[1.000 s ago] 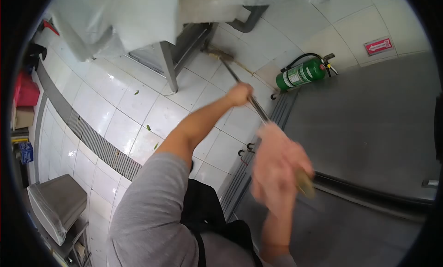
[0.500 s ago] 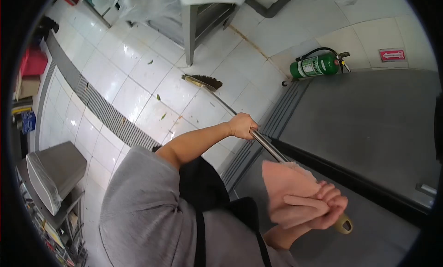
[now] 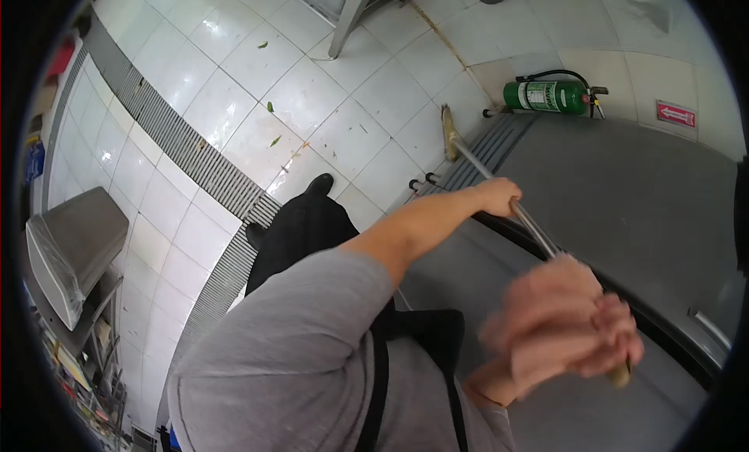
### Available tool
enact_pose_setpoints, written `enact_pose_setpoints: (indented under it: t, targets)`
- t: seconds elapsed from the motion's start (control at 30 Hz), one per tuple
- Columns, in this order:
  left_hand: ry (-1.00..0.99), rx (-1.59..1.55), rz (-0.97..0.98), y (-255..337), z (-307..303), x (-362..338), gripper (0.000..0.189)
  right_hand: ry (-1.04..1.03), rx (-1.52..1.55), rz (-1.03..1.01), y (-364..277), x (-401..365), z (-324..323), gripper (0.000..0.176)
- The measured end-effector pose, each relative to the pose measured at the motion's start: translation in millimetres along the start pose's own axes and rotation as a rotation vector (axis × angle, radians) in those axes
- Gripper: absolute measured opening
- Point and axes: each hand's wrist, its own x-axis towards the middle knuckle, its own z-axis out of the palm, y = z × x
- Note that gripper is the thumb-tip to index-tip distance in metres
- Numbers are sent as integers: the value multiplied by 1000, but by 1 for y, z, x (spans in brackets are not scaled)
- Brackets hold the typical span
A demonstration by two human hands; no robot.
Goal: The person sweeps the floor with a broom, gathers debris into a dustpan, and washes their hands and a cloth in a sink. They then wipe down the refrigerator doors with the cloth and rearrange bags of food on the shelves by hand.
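I hold a broom with a long metal handle point(image 3: 533, 224) in both hands. My left hand point(image 3: 499, 196) grips the handle about midway, arm stretched forward. My right hand point(image 3: 573, 325), blurred, is closed around the handle's top end near its yellowish cap. The broom head point(image 3: 449, 133) rests on the white tiled floor point(image 3: 347, 132), beside the base of a large grey metal unit point(image 3: 640, 210) on my right.
A green fire extinguisher point(image 3: 546, 97) lies against the wall by the grey unit. A long floor drain grate point(image 3: 187, 159) crosses the tiles, with a few green leaf bits point(image 3: 271, 124) near it. A table leg point(image 3: 349, 19) stands ahead. A plastic-wrapped steel box point(image 3: 70, 249) sits at left.
The broom head has swept from under the table back toward me and right, now beside the grey unit. Both hands moved with the handle, and my view has tilted down.
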Motion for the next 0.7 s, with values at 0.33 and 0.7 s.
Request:
enact_pose_setpoints:
  t: [0.33,0.7]
  targets:
    - [-287,205,-50,-30,-88,-119,24,572,-111,252,23,-5,9,19]
    - [-64,162,195,58,-179,-184,24,326,174,66,-107,-3,85,16]
